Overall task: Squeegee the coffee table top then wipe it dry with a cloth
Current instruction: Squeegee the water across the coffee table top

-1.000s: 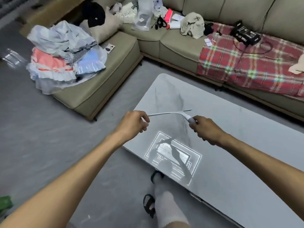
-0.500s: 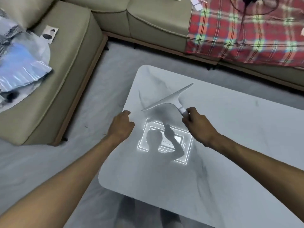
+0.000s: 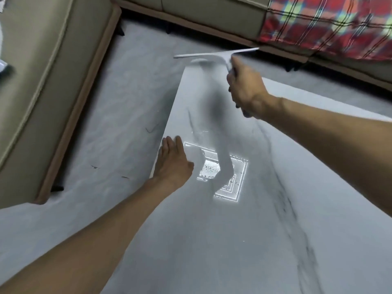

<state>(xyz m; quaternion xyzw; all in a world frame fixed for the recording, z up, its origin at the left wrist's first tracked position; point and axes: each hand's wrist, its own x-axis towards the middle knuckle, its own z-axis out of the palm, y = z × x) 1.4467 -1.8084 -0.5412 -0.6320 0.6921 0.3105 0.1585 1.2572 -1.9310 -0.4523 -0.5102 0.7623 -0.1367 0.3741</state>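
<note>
**Squeegee at the far corner of the marble-look bench**

- Right hand [image 3: 246,90]: clenched round the squeegee's handle, arm reaching out over the bench top.
- Squeegee [image 3: 218,55]: white, with a long thin blade lying crosswise at the far left corner of the bench and overhanging its edge. It is blurred, so whether the blade touches the surface cannot be told.
- Left hand [image 3: 172,164]: released, fingers straight, resting flat on the left edge of the bench.
- Bench [image 3: 212,240]: pale top with dark grey veining.
- Lamp reflection [image 3: 239,177]: bright nested squares just beside the left hand, speckled with droplets.
- Sofa [image 3: 53,71]: beige, L-shaped, beyond and left of the bench.
- Plaid blanket [image 3: 328,24]: red, on the sofa.
- Floor [image 3: 106,124]: grey.
</note>
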